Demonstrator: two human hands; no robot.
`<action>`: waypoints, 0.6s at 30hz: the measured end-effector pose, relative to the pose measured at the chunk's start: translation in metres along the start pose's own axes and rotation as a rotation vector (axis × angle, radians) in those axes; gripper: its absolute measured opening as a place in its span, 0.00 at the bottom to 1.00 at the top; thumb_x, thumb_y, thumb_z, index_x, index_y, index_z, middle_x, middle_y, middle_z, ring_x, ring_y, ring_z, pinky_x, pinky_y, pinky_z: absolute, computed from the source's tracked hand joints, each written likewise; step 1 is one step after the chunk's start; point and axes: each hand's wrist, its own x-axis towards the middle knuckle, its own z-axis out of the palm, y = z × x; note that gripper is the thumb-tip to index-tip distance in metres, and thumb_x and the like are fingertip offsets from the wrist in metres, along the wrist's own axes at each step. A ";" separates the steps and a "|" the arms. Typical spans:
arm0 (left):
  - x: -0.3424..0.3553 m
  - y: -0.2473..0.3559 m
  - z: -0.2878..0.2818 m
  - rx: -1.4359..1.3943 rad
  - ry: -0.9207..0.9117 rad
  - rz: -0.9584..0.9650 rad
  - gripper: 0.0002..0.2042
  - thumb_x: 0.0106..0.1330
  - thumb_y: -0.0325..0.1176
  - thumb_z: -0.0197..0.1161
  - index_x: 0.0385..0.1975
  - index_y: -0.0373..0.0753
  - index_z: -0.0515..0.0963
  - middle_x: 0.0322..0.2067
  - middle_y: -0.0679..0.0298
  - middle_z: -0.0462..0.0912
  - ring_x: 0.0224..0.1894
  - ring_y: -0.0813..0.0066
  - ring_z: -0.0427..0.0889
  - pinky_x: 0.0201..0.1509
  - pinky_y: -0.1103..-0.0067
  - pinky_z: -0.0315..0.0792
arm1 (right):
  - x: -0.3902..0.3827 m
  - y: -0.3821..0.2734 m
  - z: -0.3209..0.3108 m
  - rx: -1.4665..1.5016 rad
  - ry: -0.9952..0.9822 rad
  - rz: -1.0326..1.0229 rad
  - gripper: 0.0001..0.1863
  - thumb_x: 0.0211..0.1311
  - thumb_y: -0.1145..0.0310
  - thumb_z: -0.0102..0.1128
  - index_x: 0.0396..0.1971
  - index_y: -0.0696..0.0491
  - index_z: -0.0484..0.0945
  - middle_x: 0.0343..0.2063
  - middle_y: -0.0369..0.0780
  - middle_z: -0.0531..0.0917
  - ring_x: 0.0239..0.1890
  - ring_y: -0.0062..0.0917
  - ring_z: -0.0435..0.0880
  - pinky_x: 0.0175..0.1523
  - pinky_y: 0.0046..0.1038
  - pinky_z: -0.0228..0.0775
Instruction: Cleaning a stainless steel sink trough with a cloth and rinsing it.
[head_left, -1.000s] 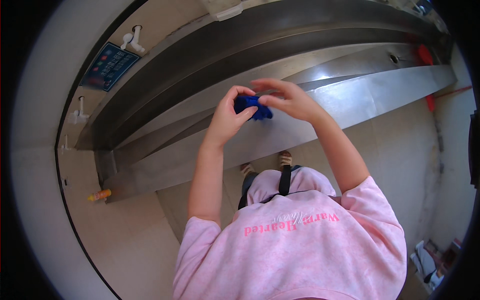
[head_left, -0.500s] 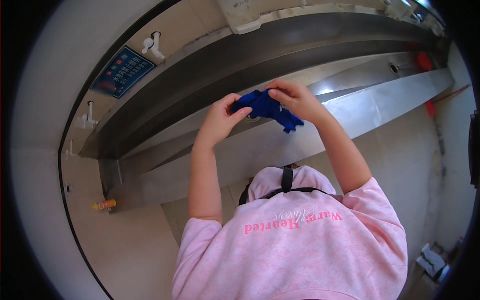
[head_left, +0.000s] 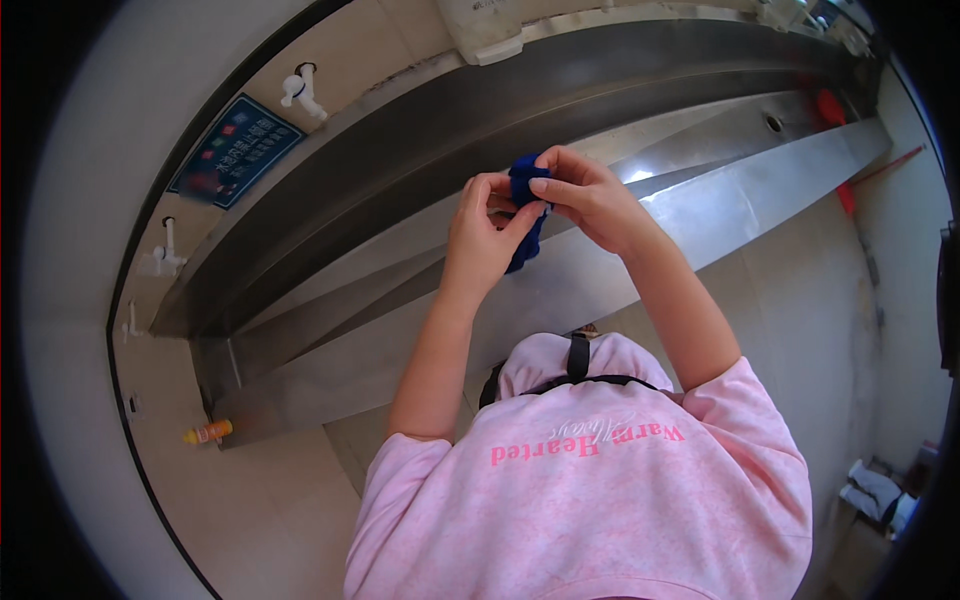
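Cloth (head_left: 527,215), dark blue, bunched, pinched between my left hand (head_left: 482,240) and right hand (head_left: 592,200) above steel trough (head_left: 700,215). Risk: loose pinch, cloth drops toward six o'clock into trough.

Steel trough sink (head_left: 640,110), orange bottle (head_left: 208,432) below.

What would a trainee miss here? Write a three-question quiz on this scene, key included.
1. True or false: both the left hand and the right hand grip the bunched dark blue cloth.
2. The hands are above: A) a long stainless steel trough sink, B) a wooden bench, C) a carpet.
3. What small thing lies on the floor by the near left end of the trough?

Key: 1. True. 2. A. 3. A small orange and yellow bottle lying on its side.
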 end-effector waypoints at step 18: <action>-0.003 0.000 -0.037 -0.507 -0.014 -0.131 0.07 0.65 0.25 0.57 0.42 0.38 0.72 0.37 0.68 0.77 0.39 0.84 0.75 0.46 0.84 0.68 | -0.015 -0.026 -0.020 -0.207 0.230 -0.251 0.11 0.61 0.67 0.60 0.40 0.54 0.73 0.32 0.31 0.78 0.37 0.13 0.75 0.46 0.18 0.66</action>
